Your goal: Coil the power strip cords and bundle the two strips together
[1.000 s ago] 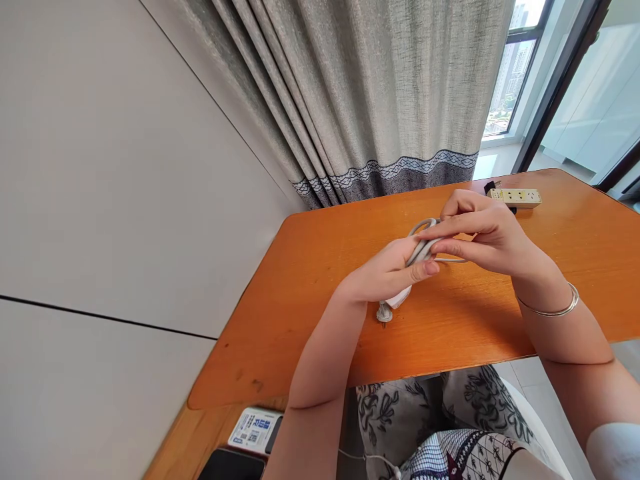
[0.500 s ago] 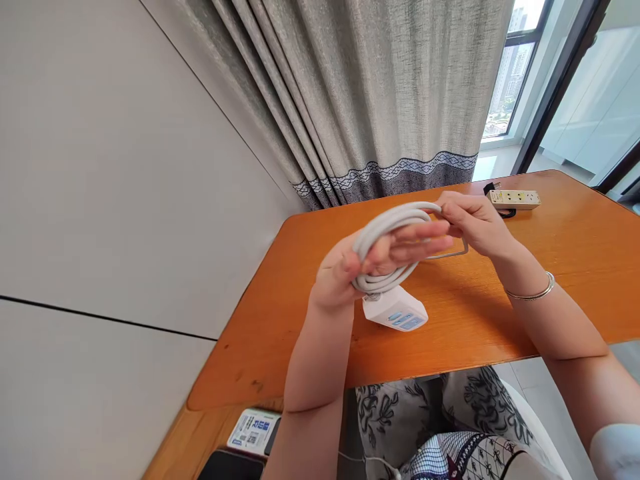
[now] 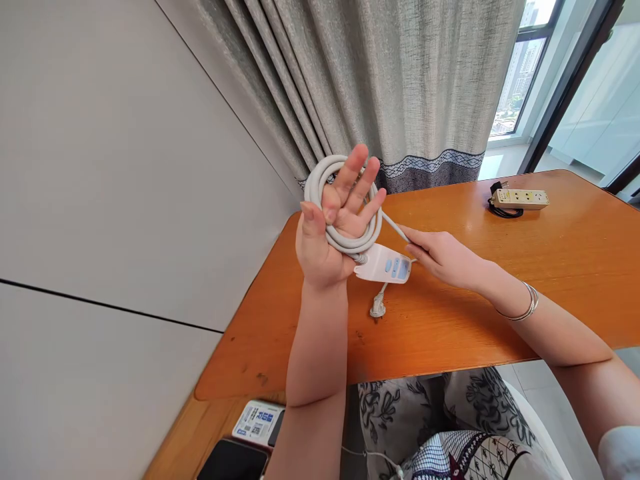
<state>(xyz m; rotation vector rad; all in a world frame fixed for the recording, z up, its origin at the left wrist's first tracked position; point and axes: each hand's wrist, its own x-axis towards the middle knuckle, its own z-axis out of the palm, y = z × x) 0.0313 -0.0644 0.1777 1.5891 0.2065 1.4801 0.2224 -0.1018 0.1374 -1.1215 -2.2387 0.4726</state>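
A white power cord [image 3: 316, 185] is coiled in several loops around my left hand [image 3: 333, 233]. That hand is raised palm toward me, some fingers stretched up through the coil and one bent, with the loops across its palm and thumb. Closed on the free length of the cord, my right hand [image 3: 445, 257] holds it out to the right. A white power strip [image 3: 383, 264] with blue markings is joined to the coil's lower end, beside my left wrist. Below it is the cord's white plug [image 3: 378, 305]; whether it touches the table is unclear.
The brown table [image 3: 565, 280] spreads beneath my hands. A beige power strip [image 3: 523, 198] with a black cord lies at the back right. A black phone [image 3: 233, 460] and a printed white box [image 3: 257, 421] are at lower left. A grey curtain [image 3: 430, 87] hangs behind.
My left hand has moved left and turned upright, its fingers now spread upward. My right hand has come down and left, drawing the cord rightward. The plug has come into view.
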